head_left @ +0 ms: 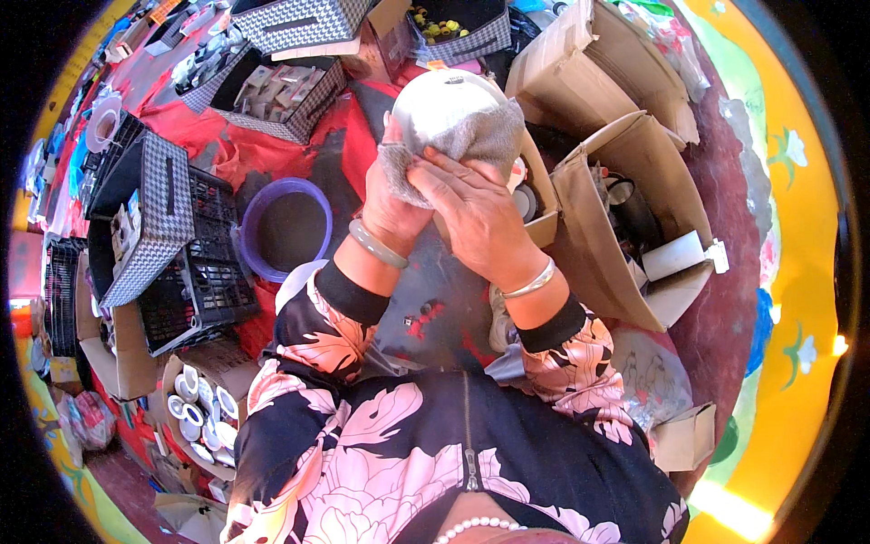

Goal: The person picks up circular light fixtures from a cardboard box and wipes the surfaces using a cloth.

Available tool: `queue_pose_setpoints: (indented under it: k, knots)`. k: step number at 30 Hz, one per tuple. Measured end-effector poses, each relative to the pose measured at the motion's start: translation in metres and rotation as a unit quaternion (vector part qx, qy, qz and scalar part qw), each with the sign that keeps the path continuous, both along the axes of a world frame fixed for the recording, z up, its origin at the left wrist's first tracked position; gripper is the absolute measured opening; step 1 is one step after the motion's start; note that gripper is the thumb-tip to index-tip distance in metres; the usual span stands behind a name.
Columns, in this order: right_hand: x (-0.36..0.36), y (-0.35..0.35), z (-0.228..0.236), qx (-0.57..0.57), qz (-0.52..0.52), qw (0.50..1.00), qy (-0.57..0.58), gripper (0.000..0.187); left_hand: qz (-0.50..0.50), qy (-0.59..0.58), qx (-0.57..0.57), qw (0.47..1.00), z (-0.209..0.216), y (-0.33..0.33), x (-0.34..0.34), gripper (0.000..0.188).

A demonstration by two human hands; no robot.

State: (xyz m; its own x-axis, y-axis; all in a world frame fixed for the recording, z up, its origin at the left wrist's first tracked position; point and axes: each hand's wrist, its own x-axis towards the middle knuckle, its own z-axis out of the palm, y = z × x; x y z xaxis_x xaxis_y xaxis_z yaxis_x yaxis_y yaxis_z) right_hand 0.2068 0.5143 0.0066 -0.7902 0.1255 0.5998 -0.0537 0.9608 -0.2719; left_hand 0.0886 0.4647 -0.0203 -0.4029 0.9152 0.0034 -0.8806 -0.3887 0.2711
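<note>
A white, rounded object (444, 98) with a glossy face and a small dark mark near its top is held up in front of me. Its kind is hard to tell. My left hand (391, 195) grips it from the left, fingers along its side. A grey cloth (480, 136) wraps over its lower and right part. With bent fingers, my right hand (476, 207) presses the cloth against the object. Part of the object and some of my fingertips are hidden under the cloth.
A purple-rimmed basin (286, 228) stands left of my forearms. Patterned storage boxes (163, 204) and a black crate (213, 272) lie further left. Open cardboard boxes (625, 218) fill the right side. Round white items (204, 417) sit in a carton at lower left.
</note>
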Motion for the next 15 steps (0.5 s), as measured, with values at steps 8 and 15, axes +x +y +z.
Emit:
queue_pose_setpoints:
  k: [8,15]
  knots:
    - [0.047,0.038,0.030,-0.424,-0.053,0.899,0.096,0.038,0.075,0.081,-0.034,0.993,0.016,0.002,-0.004,0.051]
    - [0.101,0.118,0.016,-0.580,-0.091,0.700,0.407,0.031,0.025,0.154,-0.030,0.987,0.013,0.000,0.006,0.055]
